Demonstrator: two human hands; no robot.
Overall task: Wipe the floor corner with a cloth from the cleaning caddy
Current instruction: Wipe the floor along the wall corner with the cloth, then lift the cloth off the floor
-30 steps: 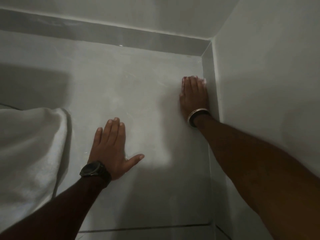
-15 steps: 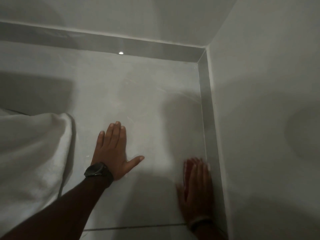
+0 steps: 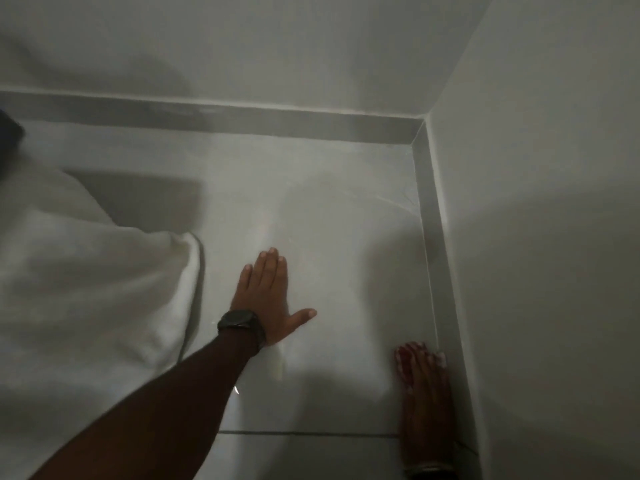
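Observation:
My left hand (image 3: 265,299), with a dark watch on its wrist, lies flat on the pale floor tile, fingers together and thumb out, holding nothing. My right hand (image 3: 424,393) presses flat on the floor against the right baseboard (image 3: 431,244), near the bottom edge of the view. Small whitish bits of a cloth (image 3: 440,358) show under its fingertips; the rest of the cloth is hidden by the hand. The floor corner (image 3: 414,142) is farther ahead, where the two baseboards meet.
A large white fabric (image 3: 86,289) drapes onto the floor at the left, close to my left forearm. A dark object (image 3: 8,136) sits at the far left edge. Walls close the space ahead and on the right. A grout line (image 3: 304,434) crosses the floor near me.
My right hand has slid back along the right baseboard, from near the corner toward me. My left hand has stayed planted on the tile.

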